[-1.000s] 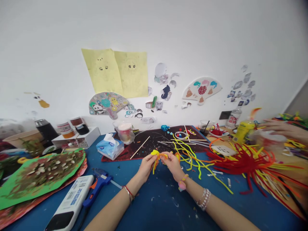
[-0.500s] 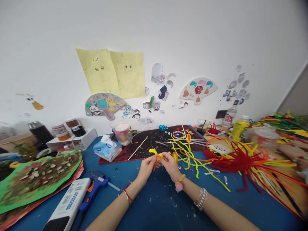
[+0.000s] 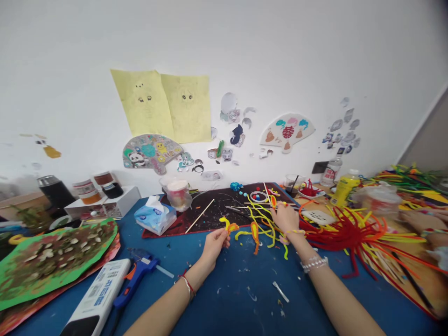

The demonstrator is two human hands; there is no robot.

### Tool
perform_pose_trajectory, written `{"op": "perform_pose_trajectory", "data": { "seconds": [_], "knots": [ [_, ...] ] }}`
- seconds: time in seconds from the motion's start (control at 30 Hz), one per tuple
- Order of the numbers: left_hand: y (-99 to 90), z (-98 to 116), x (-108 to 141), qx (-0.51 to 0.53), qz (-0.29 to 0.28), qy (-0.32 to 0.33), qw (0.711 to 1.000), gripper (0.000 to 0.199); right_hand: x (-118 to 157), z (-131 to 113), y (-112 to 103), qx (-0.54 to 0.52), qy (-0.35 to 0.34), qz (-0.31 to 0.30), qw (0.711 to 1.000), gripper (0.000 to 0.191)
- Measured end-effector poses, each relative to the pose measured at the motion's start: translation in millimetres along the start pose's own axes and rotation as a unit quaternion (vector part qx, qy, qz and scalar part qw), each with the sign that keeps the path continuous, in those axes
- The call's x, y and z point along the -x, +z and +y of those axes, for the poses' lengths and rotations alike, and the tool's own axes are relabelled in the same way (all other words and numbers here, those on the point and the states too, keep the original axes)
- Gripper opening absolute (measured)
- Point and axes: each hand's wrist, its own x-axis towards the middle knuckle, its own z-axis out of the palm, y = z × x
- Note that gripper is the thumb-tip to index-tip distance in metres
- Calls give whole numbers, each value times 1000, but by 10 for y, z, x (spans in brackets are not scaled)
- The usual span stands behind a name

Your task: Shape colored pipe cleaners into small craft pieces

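Note:
My left hand pinches a small yellow and orange pipe-cleaner figure above the blue table. My right hand reaches over the yellow pipe cleaners at the right end of the dark mat, its fingers by an orange loop; whether it grips anything is hidden. Between my hands, an orange and yellow looped piece lies on the table. Yellow-green pipe cleaners spread beside it.
A blue glue gun, a white box and a tissue pack are on the left. Red pipe cleaners and a yellow bottle lie right. A dark mat holds sticks. Another person's arm shows far right.
My right hand has left the figure and moved right and forward to the pipe cleaners. My left hand still holds the figure, slightly further left. The looped piece between them is now uncovered.

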Motion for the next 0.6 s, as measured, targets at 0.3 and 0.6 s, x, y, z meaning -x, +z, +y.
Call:
{"op": "perform_pose_trajectory", "data": {
  "seconds": [0.3,0.6],
  "knots": [
    [-2,16,-1,-18,-18,-3,1000,41,-413,302,240,-47,10,-52,998,30],
    [-4,55,27,-37,-9,18,999,39,-1263,-75,-143,-149,-48,2,988,32]
  ]
}}
